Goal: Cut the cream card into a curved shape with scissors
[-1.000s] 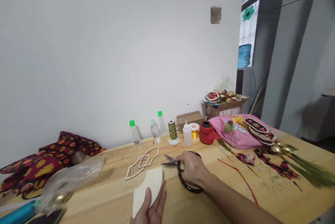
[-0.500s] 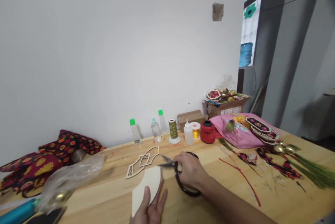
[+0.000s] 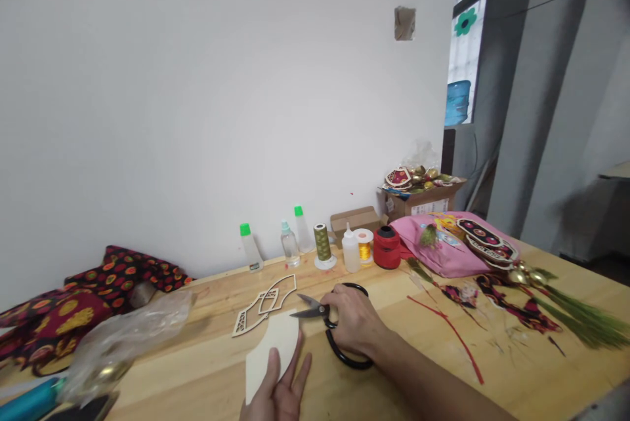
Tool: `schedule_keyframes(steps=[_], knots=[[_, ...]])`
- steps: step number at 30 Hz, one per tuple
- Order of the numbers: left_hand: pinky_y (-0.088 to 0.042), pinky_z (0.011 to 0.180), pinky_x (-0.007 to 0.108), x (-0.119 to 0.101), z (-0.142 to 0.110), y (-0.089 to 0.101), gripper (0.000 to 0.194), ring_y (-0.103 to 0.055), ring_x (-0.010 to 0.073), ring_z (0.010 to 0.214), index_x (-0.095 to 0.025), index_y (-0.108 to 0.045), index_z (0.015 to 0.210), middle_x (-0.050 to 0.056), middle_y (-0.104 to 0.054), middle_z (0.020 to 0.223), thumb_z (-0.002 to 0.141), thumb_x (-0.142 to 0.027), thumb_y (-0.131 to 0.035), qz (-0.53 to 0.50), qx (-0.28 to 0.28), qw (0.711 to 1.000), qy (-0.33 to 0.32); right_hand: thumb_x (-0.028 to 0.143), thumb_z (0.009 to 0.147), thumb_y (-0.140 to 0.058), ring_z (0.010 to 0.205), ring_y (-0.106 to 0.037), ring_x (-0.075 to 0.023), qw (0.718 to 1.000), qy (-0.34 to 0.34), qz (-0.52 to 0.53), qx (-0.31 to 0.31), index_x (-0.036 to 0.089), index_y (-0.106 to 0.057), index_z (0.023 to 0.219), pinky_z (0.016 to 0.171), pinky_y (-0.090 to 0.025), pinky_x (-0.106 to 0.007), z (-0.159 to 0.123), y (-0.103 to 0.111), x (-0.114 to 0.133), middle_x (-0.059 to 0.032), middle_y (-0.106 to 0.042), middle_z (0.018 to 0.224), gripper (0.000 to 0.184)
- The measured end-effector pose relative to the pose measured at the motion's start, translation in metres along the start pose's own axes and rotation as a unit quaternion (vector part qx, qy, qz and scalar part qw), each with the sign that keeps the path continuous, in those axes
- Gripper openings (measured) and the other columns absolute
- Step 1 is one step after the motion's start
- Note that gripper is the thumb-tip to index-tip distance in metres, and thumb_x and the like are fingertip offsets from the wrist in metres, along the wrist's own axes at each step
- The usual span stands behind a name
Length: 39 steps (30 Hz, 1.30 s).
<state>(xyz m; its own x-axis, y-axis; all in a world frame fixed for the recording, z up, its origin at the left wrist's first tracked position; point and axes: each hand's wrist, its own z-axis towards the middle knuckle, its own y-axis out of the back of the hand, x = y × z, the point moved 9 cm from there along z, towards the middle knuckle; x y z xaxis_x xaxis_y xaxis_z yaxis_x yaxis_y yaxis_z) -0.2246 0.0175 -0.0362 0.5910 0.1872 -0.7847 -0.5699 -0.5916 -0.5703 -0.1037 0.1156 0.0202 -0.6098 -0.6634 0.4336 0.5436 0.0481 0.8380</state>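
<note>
My right hand (image 3: 355,324) is closed round the large loop handles of black scissors (image 3: 331,327) that lie on the wooden table (image 3: 418,362), blades pointing left. My left hand (image 3: 278,393) sits at the bottom edge, fingers stretched flat, pressing a cream curved card piece (image 3: 273,353) onto the table. The scissor tips nearly touch the card's upper edge. A cut-out wooden lattice piece (image 3: 264,303) lies just behind the card.
Along the wall stand glue bottles (image 3: 249,248), a green thread spool (image 3: 322,244), a gold spool (image 3: 365,247) and a red spool (image 3: 386,247). Patterned cloth (image 3: 73,306) and a plastic bag (image 3: 125,336) lie left. A pink cloth (image 3: 450,244), ornaments and green tassels (image 3: 581,316) lie right.
My right hand has slid the scissors a little to the left, toward the card. My left hand has shifted slightly lower on the card.
</note>
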Motion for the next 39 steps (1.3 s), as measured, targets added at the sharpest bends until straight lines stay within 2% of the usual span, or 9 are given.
schedule_keyframes(steps=[9, 14, 17, 20, 23, 27, 31, 36, 39], knots=[[-0.039, 0.086, 0.053, 0.000, 0.000, -0.001, 0.029, -0.057, 0.0286, 0.096, -0.010, -0.054, 0.105, 0.018, -0.063, 0.103, 0.078, -0.005, -0.042, -0.005, -0.007, 1.000, 0.010, 0.021, 0.059, -0.055, 0.077, -0.054, -0.0168, 1.000, -0.016, -0.009, 0.007, 0.024, -0.062, 0.089, 0.064, -0.036, -0.023, -0.001, -0.003, -0.002, -0.0026, -0.057, 0.083, 0.031], [-0.039, 0.087, 0.050, 0.008, 0.002, 0.020, 0.033, -0.056, 0.0290, 0.097, -0.006, -0.051, 0.109, 0.021, -0.065, 0.096, 0.077, -0.004, -0.045, -0.001, -0.021, 0.999, 0.025, 0.019, 0.062, -0.050, 0.077, -0.054, -0.0193, 0.999, -0.047, -0.013, -0.010, 0.020, -0.062, 0.090, 0.065, -0.036, -0.026, 0.003, 0.003, -0.015, -0.0064, -0.058, 0.082, 0.030], [-0.042, 0.083, 0.052, 0.008, 0.007, 0.029, 0.036, -0.056, 0.0307, 0.095, -0.009, -0.051, 0.109, 0.019, -0.066, 0.096, 0.074, -0.002, -0.048, -0.005, -0.014, 1.000, 0.012, 0.019, 0.060, -0.052, 0.078, -0.054, -0.0186, 1.000, -0.021, -0.004, -0.004, 0.022, -0.062, 0.090, 0.066, -0.036, -0.024, 0.003, 0.004, -0.012, -0.0050, -0.059, 0.082, 0.032], [-0.043, 0.082, 0.053, 0.005, 0.011, 0.026, 0.034, -0.057, 0.0303, 0.094, -0.010, -0.051, 0.109, 0.019, -0.063, 0.101, 0.076, -0.003, -0.046, -0.008, -0.010, 1.000, -0.008, 0.020, 0.057, -0.055, 0.078, -0.054, -0.0166, 0.999, 0.029, 0.006, 0.018, 0.025, -0.063, 0.089, 0.066, -0.036, -0.022, 0.000, 0.000, -0.001, -0.0019, -0.060, 0.082, 0.034], [-0.042, 0.085, 0.049, 0.008, 0.013, 0.021, 0.035, -0.056, 0.0289, 0.096, -0.007, -0.048, 0.112, 0.022, -0.062, 0.103, 0.077, -0.005, -0.045, 0.001, -0.006, 1.000, 0.009, 0.021, 0.056, -0.055, 0.076, -0.054, -0.0168, 0.998, 0.061, 0.000, 0.030, 0.024, -0.063, 0.090, 0.065, -0.037, -0.022, -0.002, -0.004, 0.007, -0.0019, -0.060, 0.081, 0.034], [-0.041, 0.087, 0.046, 0.014, 0.014, 0.025, 0.041, -0.055, 0.0270, 0.098, -0.008, -0.044, 0.118, 0.021, -0.063, 0.101, 0.077, -0.006, -0.046, -0.002, 0.018, 0.999, 0.036, 0.024, 0.059, -0.054, 0.077, -0.055, -0.0183, 0.999, 0.043, -0.008, 0.020, 0.024, -0.063, 0.090, 0.065, -0.038, -0.024, 0.003, -0.007, 0.001, -0.0036, -0.060, 0.081, 0.033], [-0.040, 0.088, 0.046, 0.018, 0.014, 0.036, 0.041, -0.056, 0.0267, 0.097, -0.010, -0.047, 0.116, 0.018, -0.064, 0.100, 0.075, -0.005, -0.048, -0.008, 0.008, 0.999, 0.045, 0.024, 0.058, -0.053, 0.074, -0.055, -0.0194, 1.000, 0.026, -0.007, 0.014, 0.023, -0.063, 0.090, 0.063, -0.038, -0.025, 0.007, -0.007, -0.004, -0.0046, -0.061, 0.079, 0.034], [-0.038, 0.088, 0.050, 0.009, 0.013, 0.027, 0.034, -0.057, 0.0259, 0.096, -0.012, -0.051, 0.112, 0.016, -0.066, 0.095, 0.080, -0.007, -0.042, -0.009, 0.005, 1.000, 0.006, 0.023, 0.055, -0.055, 0.072, -0.054, -0.0169, 0.996, 0.088, 0.014, 0.016, 0.024, -0.063, 0.089, 0.061, -0.038, -0.022, -0.001, -0.008, 0.011, -0.0022, -0.060, 0.078, 0.034], [-0.037, 0.088, 0.051, 0.004, 0.010, 0.024, 0.031, -0.057, 0.0259, 0.095, -0.009, -0.053, 0.108, 0.017, -0.066, 0.095, 0.079, -0.007, -0.041, -0.008, 0.001, 1.000, -0.004, 0.022, 0.056, -0.054, 0.074, -0.055, -0.0175, 0.997, 0.078, 0.013, 0.011, 0.024, -0.063, 0.089, 0.063, -0.038, -0.023, -0.001, -0.009, 0.009, -0.0026, -0.060, 0.079, 0.034]])
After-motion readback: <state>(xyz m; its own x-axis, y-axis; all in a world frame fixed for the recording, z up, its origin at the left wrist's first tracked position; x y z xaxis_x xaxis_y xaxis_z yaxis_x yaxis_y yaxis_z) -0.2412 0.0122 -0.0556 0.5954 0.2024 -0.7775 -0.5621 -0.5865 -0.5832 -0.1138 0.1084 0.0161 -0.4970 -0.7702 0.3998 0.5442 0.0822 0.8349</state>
